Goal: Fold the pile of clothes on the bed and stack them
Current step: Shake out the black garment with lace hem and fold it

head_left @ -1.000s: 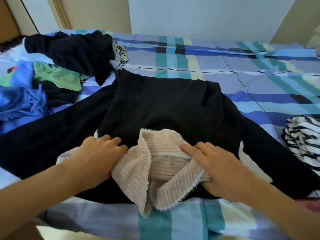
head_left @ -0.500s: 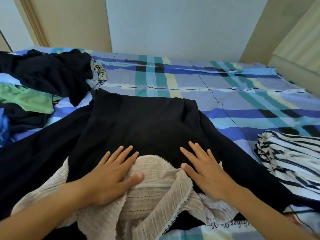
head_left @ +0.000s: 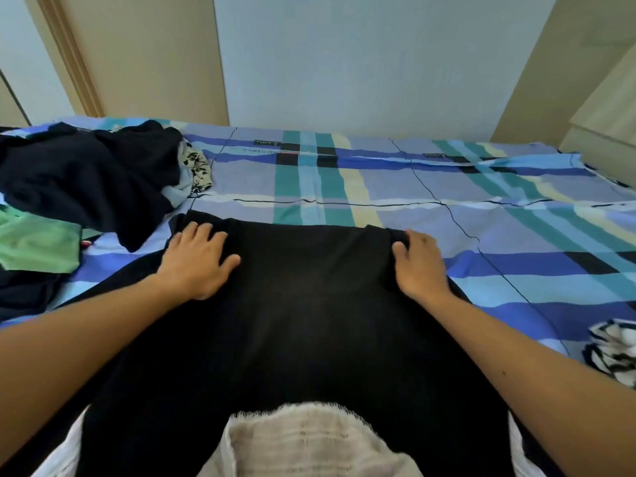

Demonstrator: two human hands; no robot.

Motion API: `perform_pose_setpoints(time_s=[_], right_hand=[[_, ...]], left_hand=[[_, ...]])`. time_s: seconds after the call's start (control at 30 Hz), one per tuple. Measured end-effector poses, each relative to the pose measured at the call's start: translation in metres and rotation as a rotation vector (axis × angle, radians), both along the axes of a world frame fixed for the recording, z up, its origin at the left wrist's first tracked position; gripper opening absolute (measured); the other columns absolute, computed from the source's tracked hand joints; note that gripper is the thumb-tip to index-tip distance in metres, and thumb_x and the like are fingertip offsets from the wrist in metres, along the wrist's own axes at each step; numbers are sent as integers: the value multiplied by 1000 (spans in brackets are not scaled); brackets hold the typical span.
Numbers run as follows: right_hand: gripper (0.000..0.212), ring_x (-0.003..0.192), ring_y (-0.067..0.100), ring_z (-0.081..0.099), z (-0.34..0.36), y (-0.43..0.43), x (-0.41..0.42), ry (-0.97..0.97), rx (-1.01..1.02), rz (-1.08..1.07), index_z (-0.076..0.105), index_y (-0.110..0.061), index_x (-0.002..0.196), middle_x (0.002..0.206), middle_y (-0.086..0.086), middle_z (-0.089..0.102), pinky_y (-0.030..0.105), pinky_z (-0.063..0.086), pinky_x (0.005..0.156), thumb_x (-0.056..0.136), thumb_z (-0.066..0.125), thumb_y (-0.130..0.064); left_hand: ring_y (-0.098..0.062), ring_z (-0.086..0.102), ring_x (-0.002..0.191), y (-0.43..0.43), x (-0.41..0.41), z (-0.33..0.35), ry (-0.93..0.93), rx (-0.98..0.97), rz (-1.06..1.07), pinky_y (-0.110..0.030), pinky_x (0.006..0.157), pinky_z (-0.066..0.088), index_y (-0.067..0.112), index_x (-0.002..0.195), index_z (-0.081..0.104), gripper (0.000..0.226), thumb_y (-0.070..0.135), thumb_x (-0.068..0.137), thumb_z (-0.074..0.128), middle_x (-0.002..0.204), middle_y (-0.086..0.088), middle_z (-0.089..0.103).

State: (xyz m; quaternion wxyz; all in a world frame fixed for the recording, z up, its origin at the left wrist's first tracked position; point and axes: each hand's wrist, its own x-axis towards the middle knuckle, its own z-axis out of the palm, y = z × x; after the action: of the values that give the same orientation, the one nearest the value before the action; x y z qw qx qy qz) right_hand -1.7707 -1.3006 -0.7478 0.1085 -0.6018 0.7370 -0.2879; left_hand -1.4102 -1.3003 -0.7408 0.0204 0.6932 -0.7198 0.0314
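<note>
A black garment point(head_left: 309, 321) with a cream lace collar point(head_left: 309, 438) lies spread flat on the plaid bed sheet point(head_left: 344, 180), collar end nearest me. My left hand point(head_left: 196, 263) rests palm down on its far left corner, fingers spread. My right hand point(head_left: 418, 266) is at the far right corner; its fingers curl over the edge and its thumb lies on the fabric. Both forearms stretch across the garment.
A loose pile sits at the left: a dark navy garment point(head_left: 86, 180), a green one point(head_left: 34, 242) and a floral piece point(head_left: 198, 166). A black-and-white striped garment point(head_left: 612, 349) lies at the right edge. A pale cabinet point(head_left: 605, 125) stands at the bed's far right.
Both hands have left the lace collar and slid away from me along the black garment to its far edge. My view has tilted up and moved forward.
</note>
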Motion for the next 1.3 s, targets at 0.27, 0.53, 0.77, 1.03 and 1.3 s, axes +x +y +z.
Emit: perform_pose_setpoints(time_s=[0.27, 0.53, 0.77, 1.03, 1.3], right_hand=[[29, 110, 25, 62, 16, -61, -42, -385, 199, -15, 69, -14, 118, 119, 9, 66, 37, 47, 104, 91, 72, -22], [9, 95, 28, 63, 23, -81, -84, -59, 193, -166, 76, -9, 94, 104, 15, 71, 36, 52, 87, 85, 75, -11], [83, 137, 31, 42, 41, -82, -35, 109, 492, 371, 32, -31, 153, 153, 5, 39, 44, 34, 114, 84, 76, -33], [29, 95, 34, 60, 88, -79, -28, 616, 377, 268, 61, -11, 102, 99, 11, 60, 40, 49, 81, 81, 77, -23], [58, 114, 43, 58, 173, -15, -39, 554, -80, 429, 52, -24, 137, 124, 19, 64, 48, 48, 94, 83, 72, -12]], left_hand=[[-30, 54, 118, -81, 35, 1, -217, -139, -80, -45, 101, 31, 15, 111, 61, 40, 44, 103, 34, 117, -10, 63], [-22, 58, 91, -90, 67, 12, -418, -165, -43, -41, 85, 32, 24, 84, 61, 20, 21, 96, 44, 90, 1, 62], [-22, 58, 110, -97, 53, 26, -72, 247, -193, -40, 101, 38, 28, 121, 52, 63, 75, 80, 55, 114, 2, 62], [-23, 62, 82, -84, 51, 82, -159, 197, -133, -34, 71, 46, 18, 109, 67, 32, 36, 85, 77, 88, 1, 63], [-40, 59, 99, -11, 57, 163, -98, -188, -336, -43, 79, 45, 14, 131, 58, 46, 24, 88, 72, 112, -20, 66]])
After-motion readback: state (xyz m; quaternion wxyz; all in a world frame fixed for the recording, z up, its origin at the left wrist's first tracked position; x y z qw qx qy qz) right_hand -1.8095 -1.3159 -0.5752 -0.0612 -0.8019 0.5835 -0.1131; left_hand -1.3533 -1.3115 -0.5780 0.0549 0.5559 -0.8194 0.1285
